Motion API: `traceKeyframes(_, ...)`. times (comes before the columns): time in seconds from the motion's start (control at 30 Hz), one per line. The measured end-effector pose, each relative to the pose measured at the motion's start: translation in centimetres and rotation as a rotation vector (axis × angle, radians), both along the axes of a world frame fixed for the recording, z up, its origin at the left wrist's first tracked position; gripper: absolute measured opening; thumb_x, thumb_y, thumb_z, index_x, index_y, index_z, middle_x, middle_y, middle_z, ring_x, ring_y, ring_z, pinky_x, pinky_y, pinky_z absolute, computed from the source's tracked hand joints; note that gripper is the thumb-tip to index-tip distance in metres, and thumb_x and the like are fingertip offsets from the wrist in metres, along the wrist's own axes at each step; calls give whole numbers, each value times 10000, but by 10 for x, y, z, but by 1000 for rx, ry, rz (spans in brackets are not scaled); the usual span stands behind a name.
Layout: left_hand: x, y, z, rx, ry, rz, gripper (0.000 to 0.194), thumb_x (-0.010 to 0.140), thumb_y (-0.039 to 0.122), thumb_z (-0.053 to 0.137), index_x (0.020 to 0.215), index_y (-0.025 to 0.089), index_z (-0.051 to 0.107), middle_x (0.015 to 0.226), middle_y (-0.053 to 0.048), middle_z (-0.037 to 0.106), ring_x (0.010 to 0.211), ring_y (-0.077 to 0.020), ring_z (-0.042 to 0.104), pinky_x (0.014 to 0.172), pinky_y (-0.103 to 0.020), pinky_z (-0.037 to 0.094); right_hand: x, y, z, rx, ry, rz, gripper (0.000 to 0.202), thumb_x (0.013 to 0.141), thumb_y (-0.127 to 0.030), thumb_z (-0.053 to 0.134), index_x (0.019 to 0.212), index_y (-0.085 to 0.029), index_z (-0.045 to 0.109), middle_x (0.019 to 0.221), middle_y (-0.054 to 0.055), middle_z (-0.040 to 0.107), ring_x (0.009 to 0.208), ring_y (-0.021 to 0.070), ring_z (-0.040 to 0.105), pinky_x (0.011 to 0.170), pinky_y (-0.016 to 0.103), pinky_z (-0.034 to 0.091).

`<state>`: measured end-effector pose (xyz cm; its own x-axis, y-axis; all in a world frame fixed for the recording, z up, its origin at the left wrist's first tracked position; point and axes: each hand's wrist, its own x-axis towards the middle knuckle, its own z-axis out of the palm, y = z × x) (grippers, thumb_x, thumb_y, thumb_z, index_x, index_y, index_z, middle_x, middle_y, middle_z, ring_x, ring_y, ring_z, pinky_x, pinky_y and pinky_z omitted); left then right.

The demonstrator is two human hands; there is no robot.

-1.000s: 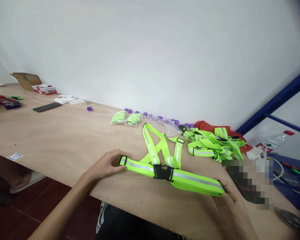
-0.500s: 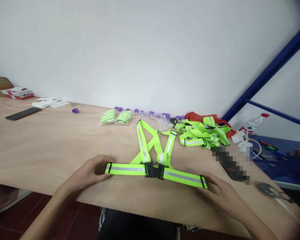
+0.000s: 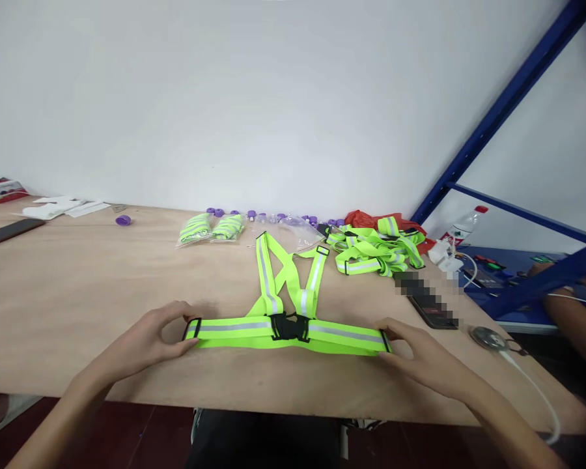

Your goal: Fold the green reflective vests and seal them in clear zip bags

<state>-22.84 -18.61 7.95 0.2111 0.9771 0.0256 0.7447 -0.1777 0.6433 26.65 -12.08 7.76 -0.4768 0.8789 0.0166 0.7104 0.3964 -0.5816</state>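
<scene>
A neon-green reflective harness (image 3: 342, 332) lies on the table with its waist strap stretched sideways. Its black buckle (image 3: 290, 326) is in the middle, and the shoulder straps cross behind it. My left hand (image 3: 163, 335) pinches the strap's left end beside a black slider. At the right end, by the other slider, my right hand (image 3: 410, 348) grips the strap between thumb and fingers. A second green layer of the belt shows below the front one.
Behind the harness are two bagged green bundles (image 3: 228, 226), purple caps and a heap of green straps (image 3: 366, 251). A phone (image 3: 432, 306), a round cabled device (image 3: 488, 339) and a bottle (image 3: 463, 225) are at the right, near another person's arm (image 3: 573, 326).
The view has shifted to the right. The waist strap is pulled straighter between my hands, and its lower layer now shows below the front one.
</scene>
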Motion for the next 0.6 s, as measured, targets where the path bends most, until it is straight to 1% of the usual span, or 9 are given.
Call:
traceKeyframes(0.07, -7, -1, 3, -9, 46, -18, 303, 822, 467, 694, 1076, 306, 728, 1103, -9, 735, 1003, -261, 677, 863, -307, 557, 4, -1, 6, -10, -30, 10, 302, 829, -396, 679, 1081, -243, 738, 1046, 71, 758, 906, 276, 701, 823, 394, 590)
traceKeyframes(0.13, -12, -3, 2, -14, 74, -40, 300, 804, 456, 714, 1071, 321, 733, 1091, 4, 738, 984, -256, 683, 841, -290, 561, 8, -3, 9, -33, -57, 25, 281, 822, -379, 676, 1065, -257, 749, 950, 48, 761, 808, 250, 695, 764, 364, 592)
traceKeyframes(0.23, -17, -8, -5, -15, 102, -61, 351, 785, 458, 738, 1117, 343, 731, 1157, 3, 732, 1040, -273, 683, 901, -316, 559, 13, -8, 7, -72, -69, 6, 301, 812, -362, 678, 1084, -253, 749, 823, 22, 741, 696, 221, 668, 701, 337, 586)
traceKeyframes(0.3, -19, -12, -14, -20, 115, -78, 403, 784, 457, 747, 1175, 365, 715, 1241, 4, 709, 1123, -286, 662, 969, -340, 540, 15, -12, 1, -91, -75, -13, 328, 814, -348, 678, 1119, -246, 741, 839, 26, 746, 685, 220, 669, 676, 333, 585)
traceKeyframes(0.37, -20, -15, -25, -20, 129, -92, 445, 797, 454, 741, 1233, 385, 686, 1312, 9, 676, 1198, -289, 627, 1029, -356, 510, 17, -15, -7, -81, -81, -5, 346, 818, -326, 686, 1153, -256, 735, 955, 43, 764, 769, 237, 700, 712, 342, 595)
traceKeyframes(0.43, -21, -18, -35, -16, 159, -98, 462, 818, 461, 724, 1271, 394, 662, 1348, 9, 653, 1243, -290, 596, 1065, -370, 482, 17, -16, -17, -34, -86, 21, 372, 821, -318, 702, 1190, -285, 726, 1108, 51, 756, 933, 266, 717, 819, 366, 596)
traceKeyframes(0.5, -20, -20, -42, -4, 200, -98, 471, 842, 469, 703, 1302, 391, 640, 1375, 0, 632, 1276, -294, 567, 1088, -385, 459, 18, -17, -27, 27, -99, 55, 408, 832, -336, 710, 1239, -319, 706, 1213, 47, 730, 1070, 286, 696, 912, 388, 577)
traceKeyframes(0.6, -17, -21, -47, 39, 271, -101, 456, 878, 478, 664, 1322, 381, 627, 1405, -22, 603, 1296, -306, 543, 1085, -399, 452, 20, -16, -42, 111, -166, 71, 441, 860, -391, 689, 1300, -354, 670, 1278, 55, 700, 1127, 301, 678, 937, 424, 571)
